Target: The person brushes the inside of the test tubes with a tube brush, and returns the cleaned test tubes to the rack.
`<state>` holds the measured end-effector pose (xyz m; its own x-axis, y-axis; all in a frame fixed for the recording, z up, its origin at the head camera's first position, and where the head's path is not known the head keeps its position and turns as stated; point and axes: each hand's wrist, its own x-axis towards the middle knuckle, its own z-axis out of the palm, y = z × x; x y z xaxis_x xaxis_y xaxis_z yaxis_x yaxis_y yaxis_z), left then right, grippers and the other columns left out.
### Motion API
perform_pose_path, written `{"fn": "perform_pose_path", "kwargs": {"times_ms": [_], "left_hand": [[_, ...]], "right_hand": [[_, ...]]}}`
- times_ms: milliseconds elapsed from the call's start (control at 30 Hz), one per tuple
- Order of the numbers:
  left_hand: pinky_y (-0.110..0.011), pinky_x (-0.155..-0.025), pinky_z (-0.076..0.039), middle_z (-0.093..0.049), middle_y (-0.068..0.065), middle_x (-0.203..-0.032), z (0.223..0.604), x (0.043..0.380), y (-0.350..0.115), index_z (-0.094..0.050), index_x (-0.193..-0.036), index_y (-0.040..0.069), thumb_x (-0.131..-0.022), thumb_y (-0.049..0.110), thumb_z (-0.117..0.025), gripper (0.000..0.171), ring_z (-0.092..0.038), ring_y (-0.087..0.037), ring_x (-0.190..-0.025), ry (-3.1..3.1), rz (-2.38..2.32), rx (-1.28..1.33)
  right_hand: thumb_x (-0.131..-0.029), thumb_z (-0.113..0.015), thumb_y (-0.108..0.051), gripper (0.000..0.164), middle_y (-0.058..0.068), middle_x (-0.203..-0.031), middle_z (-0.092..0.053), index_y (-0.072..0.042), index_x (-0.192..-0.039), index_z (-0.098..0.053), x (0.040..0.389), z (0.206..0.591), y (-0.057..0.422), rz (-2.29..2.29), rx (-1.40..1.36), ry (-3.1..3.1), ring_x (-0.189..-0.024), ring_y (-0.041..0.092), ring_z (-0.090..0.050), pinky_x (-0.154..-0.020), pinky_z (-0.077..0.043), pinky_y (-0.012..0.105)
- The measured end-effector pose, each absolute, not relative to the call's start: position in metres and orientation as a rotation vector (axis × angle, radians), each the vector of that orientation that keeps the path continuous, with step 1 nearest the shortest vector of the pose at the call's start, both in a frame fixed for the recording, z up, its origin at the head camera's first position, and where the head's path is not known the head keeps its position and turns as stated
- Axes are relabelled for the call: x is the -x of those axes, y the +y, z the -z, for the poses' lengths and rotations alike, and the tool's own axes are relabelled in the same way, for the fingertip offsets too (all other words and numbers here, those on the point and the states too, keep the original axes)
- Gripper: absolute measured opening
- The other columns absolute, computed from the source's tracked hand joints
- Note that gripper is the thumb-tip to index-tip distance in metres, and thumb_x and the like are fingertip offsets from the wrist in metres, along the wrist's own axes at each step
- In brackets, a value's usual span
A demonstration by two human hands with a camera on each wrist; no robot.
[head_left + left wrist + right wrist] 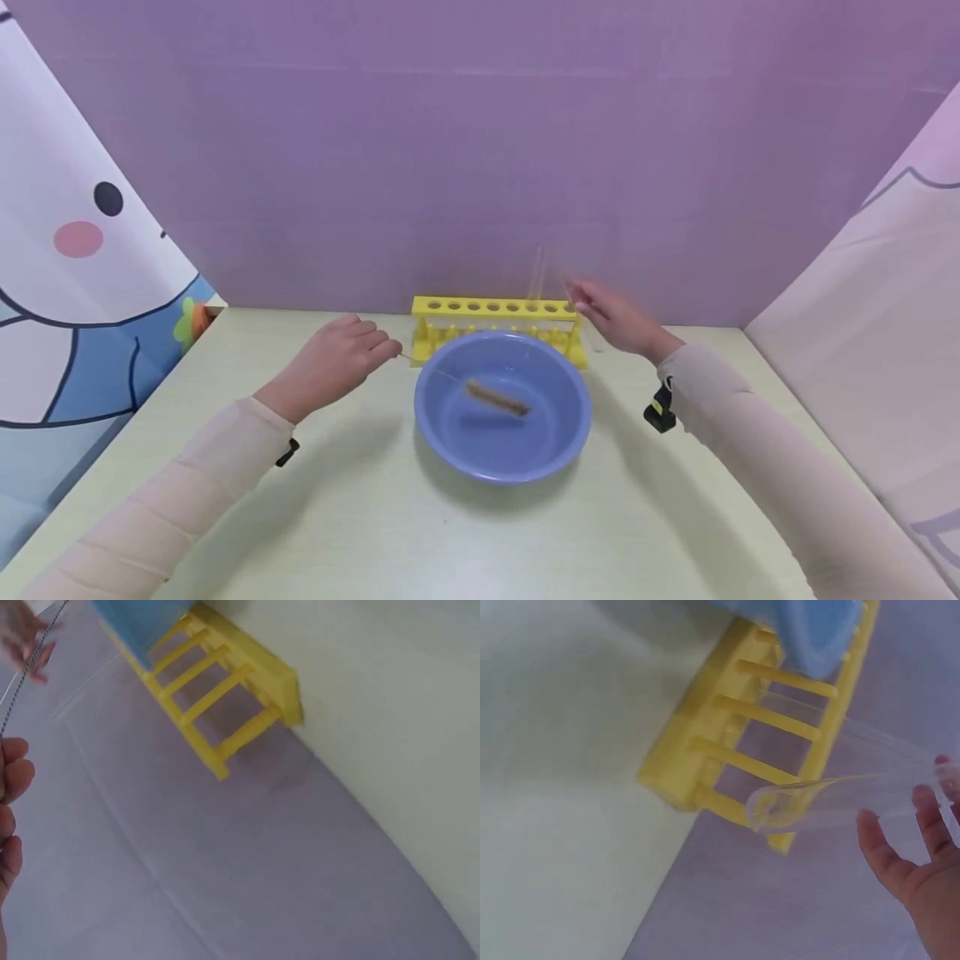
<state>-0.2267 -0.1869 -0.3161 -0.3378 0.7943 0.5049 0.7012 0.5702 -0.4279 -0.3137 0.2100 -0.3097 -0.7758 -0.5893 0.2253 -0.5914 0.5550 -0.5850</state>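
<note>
My left hand [330, 362] pinches the thin wire handle of a test tube brush [497, 398]. Its brown bristles hang tilted over the blue basin [558, 425]. In the left wrist view the twisted wire [31, 661] runs up from the fingertips. My right hand [611, 317] is at the right end of the yellow test tube rack [453, 307], pinching a clear test tube [810, 806] near its upper end. The tube's rounded bottom points down beside the rack. Another clear test tube [538, 275] stands upright in the rack.
The basin stands on a pale table [465, 550] just in front of the rack. Behind the rack rises a purple backdrop [480, 167], with printed cloths at both sides. Small black devices [660, 408] are strapped on the wrists.
</note>
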Motion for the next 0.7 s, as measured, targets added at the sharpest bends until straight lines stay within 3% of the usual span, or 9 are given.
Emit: {"fn": "perform_pose_path", "kwargs": {"times_ms": [133,233,367,533,700], "left_hand": [[-0.029,-0.063,-0.042,-0.065,-0.002,-0.076,0.309,0.227,-0.191,-0.064,-0.091,0.006,-0.064,-0.008,-0.079,0.034,-0.058,-0.019,-0.068,-2.061,-0.14,1.193],[-0.031,-0.065,-0.045,-0.067,-0.004,-0.078,0.303,0.226,-0.193,-0.065,-0.092,0.004,-0.063,-0.009,-0.079,0.035,-0.06,-0.02,-0.069,-2.038,-0.12,1.197],[-0.033,-0.066,-0.047,-0.067,-0.005,-0.078,0.294,0.225,-0.196,-0.064,-0.093,0.003,-0.063,-0.009,-0.079,0.036,-0.061,-0.022,-0.07,-2.009,-0.106,1.212],[-0.035,-0.066,-0.048,-0.068,-0.006,-0.081,0.284,0.223,-0.2,-0.064,-0.094,0.002,-0.062,-0.009,-0.08,0.038,-0.062,-0.023,-0.072,-1.965,-0.092,1.208],[-0.037,-0.069,-0.049,-0.071,-0.008,-0.086,0.276,0.22,-0.205,-0.064,-0.097,0.002,-0.065,-0.007,-0.078,0.036,-0.066,-0.024,-0.077,-1.916,-0.082,1.194]], "right_hand": [[-0.099,-0.044,-0.007,0.034,0.019,-0.116,-0.057,0.002,-0.131,-0.042,0.307,0.322,0.216,-1.029,-1.153,-2.744,-0.11,0.034,-0.054,-0.097,-0.04,0.052],[-0.096,-0.048,-0.006,0.028,0.012,-0.099,-0.055,0.005,-0.122,-0.043,0.302,0.328,0.22,-1.028,-1.201,-2.707,-0.096,0.026,-0.054,-0.088,-0.044,0.047],[-0.094,-0.051,-0.004,0.017,0.009,-0.097,-0.053,0.0,-0.11,-0.045,0.296,0.332,0.225,-1.011,-1.252,-2.736,-0.094,0.024,-0.053,-0.083,-0.045,0.041],[-0.095,-0.051,-0.003,0.019,0.007,-0.097,-0.058,-0.003,-0.114,-0.047,0.289,0.334,0.232,-0.922,-1.331,-2.843,-0.094,0.025,-0.058,-0.083,-0.048,0.039],[-0.095,-0.049,0.001,0.02,0.001,-0.094,-0.063,-0.004,-0.114,-0.049,0.282,0.339,0.236,-0.845,-1.457,-2.835,-0.091,0.018,-0.061,-0.081,-0.049,0.035]]}}
